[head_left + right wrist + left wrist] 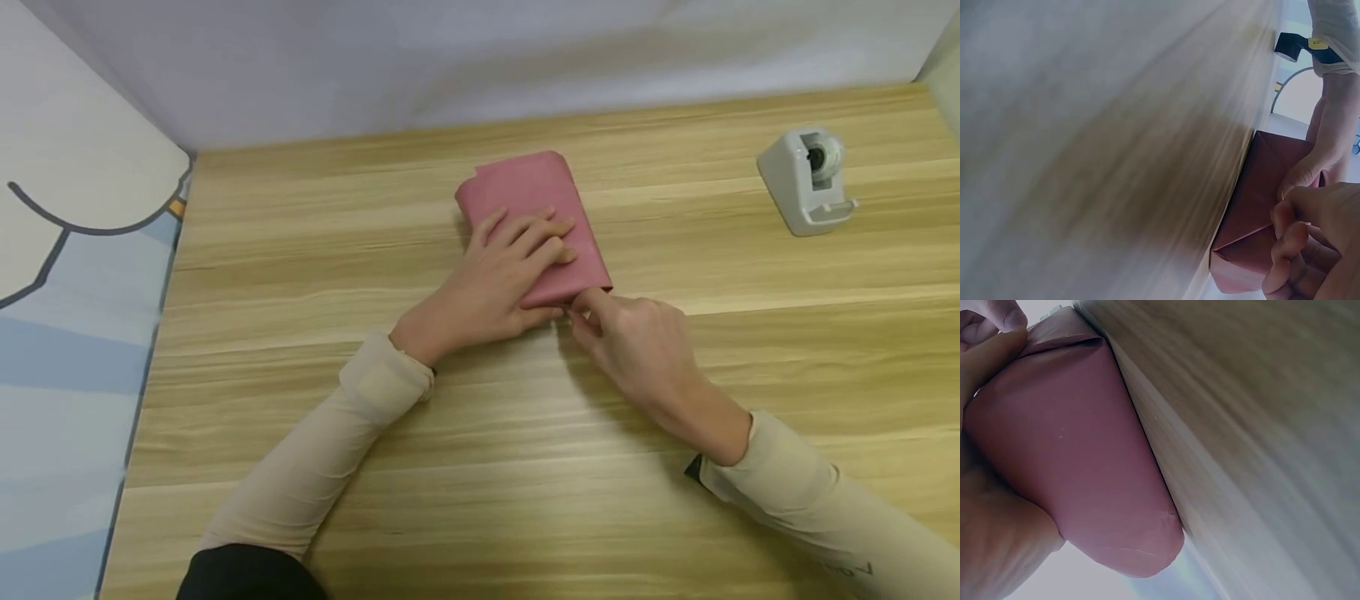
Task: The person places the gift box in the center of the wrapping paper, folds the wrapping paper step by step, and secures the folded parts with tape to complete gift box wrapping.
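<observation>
A box-shaped parcel in pink wrapping paper (525,179) lies on the wooden table, angled slightly. My left hand (495,279) rests across its top with the fingers spread, while the thumb lies along the near end. At that same end, close to the left thumb, my right hand (641,346) pinches the paper's edge between thumb and forefinger. In the right wrist view, slanting creases show on the folded end of the parcel (1266,169), and the right fingers are curled against it. The left wrist view shows the parcel's long side (1079,437), with a rounded paper end.
A grey tape dispenser (802,183) with a roll of clear tape stands at the right rear of the table (300,250). A pale wall (450,67) runs along the back edge, and a panel with a printed drawing (75,358) borders the left.
</observation>
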Motion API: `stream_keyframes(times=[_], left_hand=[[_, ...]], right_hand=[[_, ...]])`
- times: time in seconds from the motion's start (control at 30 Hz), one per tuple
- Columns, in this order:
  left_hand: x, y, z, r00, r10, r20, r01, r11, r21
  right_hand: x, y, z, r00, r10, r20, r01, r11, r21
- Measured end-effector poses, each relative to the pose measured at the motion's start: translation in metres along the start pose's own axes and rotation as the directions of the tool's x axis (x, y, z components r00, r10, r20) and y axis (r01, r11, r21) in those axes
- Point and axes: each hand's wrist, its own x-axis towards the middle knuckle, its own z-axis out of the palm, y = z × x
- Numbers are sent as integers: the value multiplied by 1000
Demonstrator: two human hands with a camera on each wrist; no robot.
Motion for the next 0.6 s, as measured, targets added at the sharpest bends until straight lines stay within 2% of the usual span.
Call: stream_keyframes(times=[0.13,0.3,0.43,0.6], left_hand=[[1,3,1,1000,-3,-6,4,1000,19],[4,11,2,1000,4,-8,-4,995,99],[5,16,2,1000,6,-16,-3,987,160],[5,18,4,999,5,-34,1,984,181]], right_hand=[[0,0,2,1000,0,-2,0,1000,1],[1,0,4,1000,-7,-18,7,1000,-21],[2,-2,6,998,-24,-55,18,995,-98],[4,-4,7,995,-39,-96,20,982,-188]])
